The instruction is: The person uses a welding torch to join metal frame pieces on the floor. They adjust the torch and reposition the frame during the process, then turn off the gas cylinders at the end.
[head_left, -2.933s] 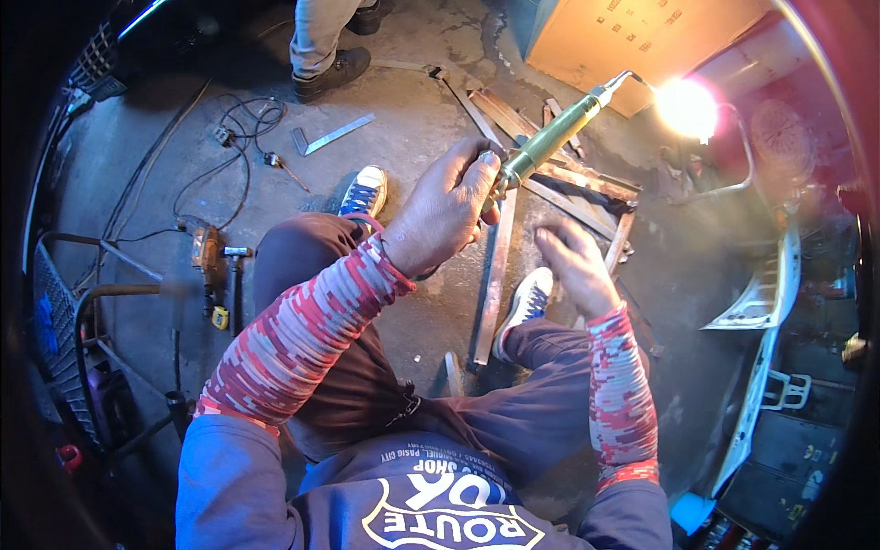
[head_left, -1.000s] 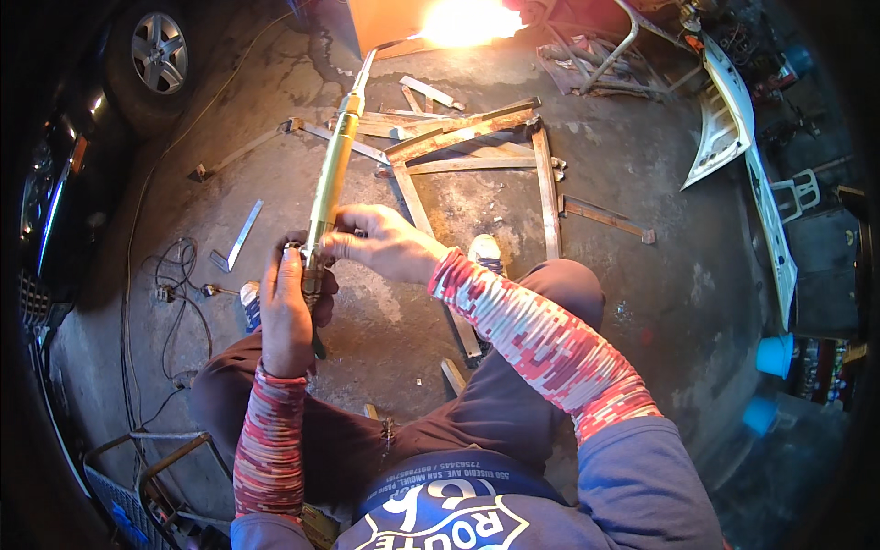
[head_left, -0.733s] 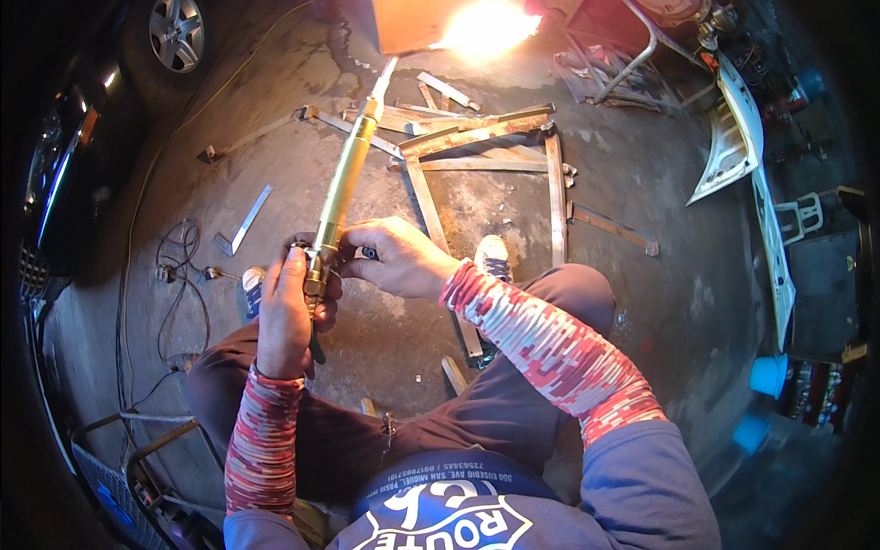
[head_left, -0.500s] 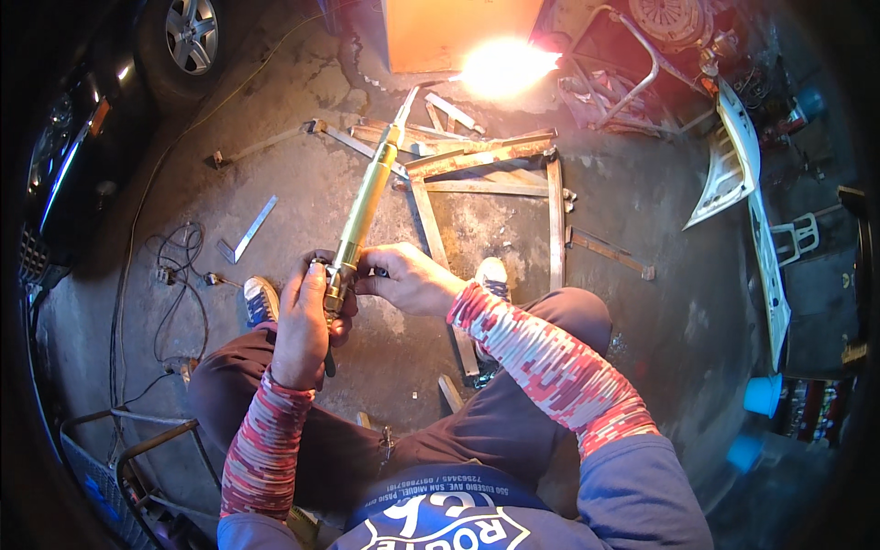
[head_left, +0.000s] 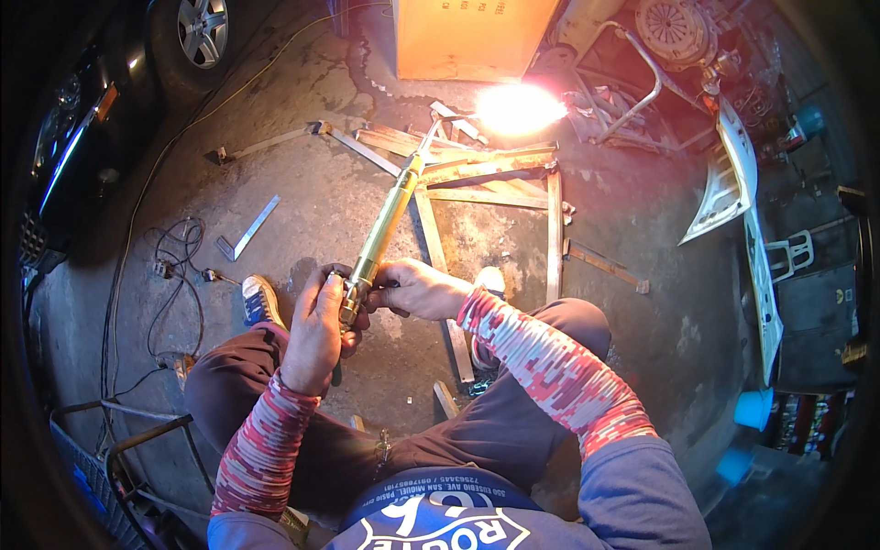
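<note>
Flame (head_left: 521, 110)'s moved nearer metal bars (head_left: 486, 166) than b4; L hand (head_left: 316, 330) wrapped rnd torch (head_left: 384, 225); R hand (head_left: 422, 289) pinching its side.

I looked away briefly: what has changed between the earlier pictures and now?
The right hand, off the torch in the earliest picture, has come to its lower end. Since the second picture, its nozzle has swung rightward, toward the metal bars. The left hand keeps its grip; the bars and angled square lie as before.
</note>
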A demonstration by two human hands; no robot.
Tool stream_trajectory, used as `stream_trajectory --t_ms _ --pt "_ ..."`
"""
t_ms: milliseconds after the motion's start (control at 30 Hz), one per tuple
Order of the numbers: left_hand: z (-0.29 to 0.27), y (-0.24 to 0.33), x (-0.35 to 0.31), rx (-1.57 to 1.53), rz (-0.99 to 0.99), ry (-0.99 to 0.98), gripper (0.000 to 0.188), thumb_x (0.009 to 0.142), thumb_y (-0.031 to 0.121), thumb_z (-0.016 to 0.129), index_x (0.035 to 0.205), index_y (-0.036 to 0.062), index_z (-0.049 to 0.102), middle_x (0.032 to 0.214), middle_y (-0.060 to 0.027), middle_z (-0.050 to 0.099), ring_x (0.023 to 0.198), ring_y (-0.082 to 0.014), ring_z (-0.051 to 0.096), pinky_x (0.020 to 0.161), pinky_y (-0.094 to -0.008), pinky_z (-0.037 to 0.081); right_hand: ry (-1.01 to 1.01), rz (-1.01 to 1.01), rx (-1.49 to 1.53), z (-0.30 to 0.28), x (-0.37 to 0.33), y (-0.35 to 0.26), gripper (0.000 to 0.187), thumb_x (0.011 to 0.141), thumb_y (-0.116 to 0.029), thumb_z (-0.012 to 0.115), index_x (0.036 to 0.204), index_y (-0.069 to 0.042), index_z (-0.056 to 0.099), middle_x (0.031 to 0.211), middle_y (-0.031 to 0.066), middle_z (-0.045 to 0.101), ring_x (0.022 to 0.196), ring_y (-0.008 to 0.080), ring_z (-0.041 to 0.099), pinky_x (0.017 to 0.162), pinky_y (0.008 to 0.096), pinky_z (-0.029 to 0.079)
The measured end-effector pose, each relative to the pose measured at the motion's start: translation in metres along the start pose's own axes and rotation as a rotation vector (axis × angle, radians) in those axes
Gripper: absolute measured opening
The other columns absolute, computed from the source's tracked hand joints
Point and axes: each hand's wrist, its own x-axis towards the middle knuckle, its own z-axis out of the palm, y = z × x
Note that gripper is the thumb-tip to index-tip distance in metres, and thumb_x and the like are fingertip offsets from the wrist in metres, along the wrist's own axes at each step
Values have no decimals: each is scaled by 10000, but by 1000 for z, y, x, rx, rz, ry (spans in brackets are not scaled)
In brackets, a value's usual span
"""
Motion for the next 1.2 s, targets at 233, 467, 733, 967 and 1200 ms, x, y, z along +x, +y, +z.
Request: stream_trajectory --t_ms 233,467,733,967,1200 --pt "-3 2 -2 -7 13 -89 290 1118 303 367 1184 78 537 920 -50 638 695 -70 588 490 -179 415 -97 -14 191 -3 1 8 212 1010 -237 631 1124 -63 674 841 3 653 616 65 527 539 243 438" --pt "-1 -1 -2 -25 49 -82 314 1111 315 377 1174 77 572 935 -40 658 702 -68 607 487 -169 426 -164 -10 351 -4 -3 10 262 1049 -303 592 1163 -72 637 854 9 628 596 71 520 494 237 400" --pt "1 0 -2 0 20 -55 296 1111 316 375 1198 94 551 940 -30 656 692 -70 611 480 -166 423 -130 -41 316 0 -6 4 314 1054 -338 585 1220 -74 624 866 -4 618 581 54 492 488 231 388" --pt "2 4 -1 12 12 -62 315 1108 357 388 1192 99 548 806 -43 638 602 -75 567 456 -193 402 -87 -68 334 1 -7 4 346 1019 -296 651 1288 -81 621 863 -20 616 570 30 466 487 217 375" --pt "3 0 0 13 -18 -8 340 1101 393 393 1165 100 554 729 -52 614 460 -96 473 416 -225 365 1 -261 120 2 -2 5 276 966 -75 647 1228 12 656 1066 67 707 913 129 645 827 293 547"
